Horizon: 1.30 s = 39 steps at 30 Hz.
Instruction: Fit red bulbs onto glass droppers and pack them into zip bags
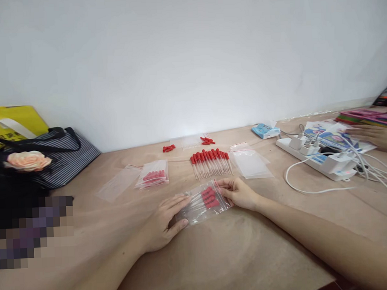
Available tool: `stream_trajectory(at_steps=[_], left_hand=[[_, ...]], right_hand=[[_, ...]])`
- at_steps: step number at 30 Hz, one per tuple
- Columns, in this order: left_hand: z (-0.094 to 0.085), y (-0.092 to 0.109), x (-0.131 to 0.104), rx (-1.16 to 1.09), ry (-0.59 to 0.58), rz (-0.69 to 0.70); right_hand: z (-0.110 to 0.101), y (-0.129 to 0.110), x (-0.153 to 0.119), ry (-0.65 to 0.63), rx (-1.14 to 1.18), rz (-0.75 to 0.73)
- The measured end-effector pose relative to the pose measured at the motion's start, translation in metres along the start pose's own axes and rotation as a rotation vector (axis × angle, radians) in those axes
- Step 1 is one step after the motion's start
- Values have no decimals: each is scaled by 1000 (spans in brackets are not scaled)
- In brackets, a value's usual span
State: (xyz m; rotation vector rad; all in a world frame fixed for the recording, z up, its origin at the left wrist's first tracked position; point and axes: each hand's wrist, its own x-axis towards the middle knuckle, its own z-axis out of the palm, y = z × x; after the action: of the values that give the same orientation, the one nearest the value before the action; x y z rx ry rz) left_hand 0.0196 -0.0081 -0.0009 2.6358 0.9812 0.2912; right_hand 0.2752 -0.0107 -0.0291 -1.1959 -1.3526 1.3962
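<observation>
A clear zip bag (196,211) lies between my two hands, low over the table. Inside it are several glass droppers with red rubber bulbs (210,197), the bulbs toward the right end. My left hand (167,219) grips the bag's left end, thumb at the lower edge and fingers at the upper. At the red-striped opening, my right hand (237,193) pinches the edge. Just beyond the bag, a row of red-bulbed droppers (211,162) is laid out side by side. To the left sits a stack of filled bags (153,174).
Flat bags (253,163) lie right of the row, another bag (116,184) at left. Loose red bulbs (169,148) are near the wall. A power strip (322,160) with cables, tissue pack (265,130) and another person's hand (377,136) are right; a striped bag (62,155) and person left.
</observation>
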Motion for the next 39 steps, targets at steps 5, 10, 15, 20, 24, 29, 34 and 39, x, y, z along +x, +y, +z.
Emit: stream_trajectory(at_steps=[5,10,15,20,24,29,34,39], left_hand=[[0,-2,0,-7,1,22],[-1,-3,-1,21,-2,50],[2,-6,-1,60,-38,77],[4,-7,-1,30,-23,75],[0,-2,-1,9,-43,34],[-2,1,0,-10,-40,21],[-1,0,0,-8,-44,20],[1,-3,-1,23,-57,20]], right_hand=[[-34,-14,23,327,-431,23],[-72,-30,68,592,-751,47],[-71,-29,100,599,-797,170],[-67,-36,109,583,-747,226],[-72,-45,92,574,-637,191],[-66,-33,43,511,-474,82],[-40,-9,7,502,-83,-85],[-18,-3,3,543,103,-134]])
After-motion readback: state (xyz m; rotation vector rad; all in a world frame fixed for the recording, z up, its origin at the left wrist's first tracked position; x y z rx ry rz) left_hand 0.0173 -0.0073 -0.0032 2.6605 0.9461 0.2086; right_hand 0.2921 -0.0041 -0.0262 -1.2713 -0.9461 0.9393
